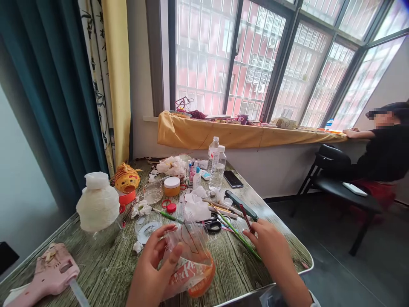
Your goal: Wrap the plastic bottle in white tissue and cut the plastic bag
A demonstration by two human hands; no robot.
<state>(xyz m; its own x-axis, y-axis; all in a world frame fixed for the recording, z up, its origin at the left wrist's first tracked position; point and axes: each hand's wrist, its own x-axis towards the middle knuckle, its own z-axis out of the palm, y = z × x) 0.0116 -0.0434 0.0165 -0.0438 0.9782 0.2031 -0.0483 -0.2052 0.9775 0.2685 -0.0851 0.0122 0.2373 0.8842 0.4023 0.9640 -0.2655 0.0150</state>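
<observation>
My left hand [159,260] is wrapped round a clear plastic packet [191,264] with white and red print and something orange at its lower end. Between the fingers of my right hand [268,241] is a thin dark red stick [245,216], held upright at a slant. Under and beside that hand lies a long green stem [239,236] on the wooden table. Black scissors [213,223] rest just behind the packet. Crumpled white tissue [195,207] and a green-handled tool [240,204] lie farther back.
A pink glue gun [53,270] lies front left, near a white-wrapped jar [99,202]. Behind stand an orange figure [127,178], a white-lidded jar [171,186] and water bottles [217,168]. A phone [233,179] lies at the table's right side. A person [388,143] sits far right.
</observation>
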